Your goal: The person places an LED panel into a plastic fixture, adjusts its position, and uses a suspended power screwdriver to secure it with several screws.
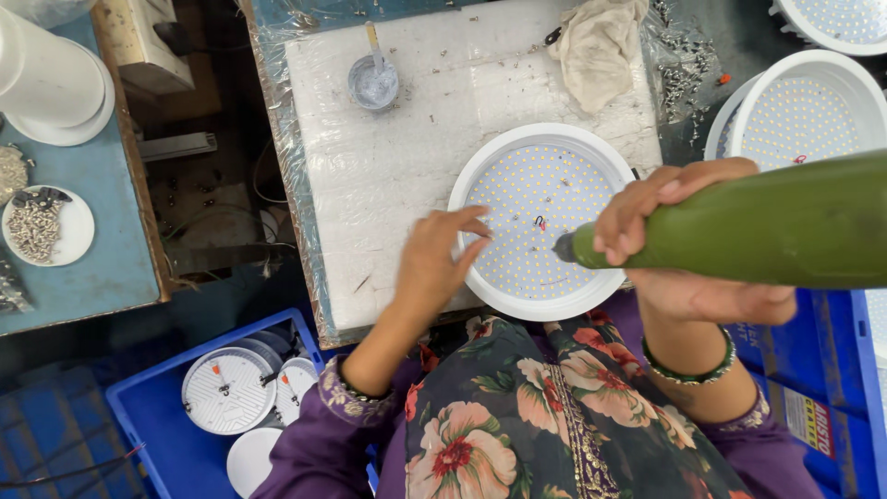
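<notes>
Lying in blue crate [157, 407]: round white lamps [228, 390]; right hand [661, 208] gripping green driver [739, 226]

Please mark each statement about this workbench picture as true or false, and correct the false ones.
1. The right hand grips a green power screwdriver. True.
2. The left hand is lifting the small grey cup. False: its fingers rest on the rim of the round white light panel; the cup stands apart near the far side of the white foam board.
3. The light panel lies on the blue crate. False: it lies on the white foam board.
4. A crumpled cloth lies at the far edge of the board. True.
5. The blue crate at the lower left holds round white parts. True.
</notes>
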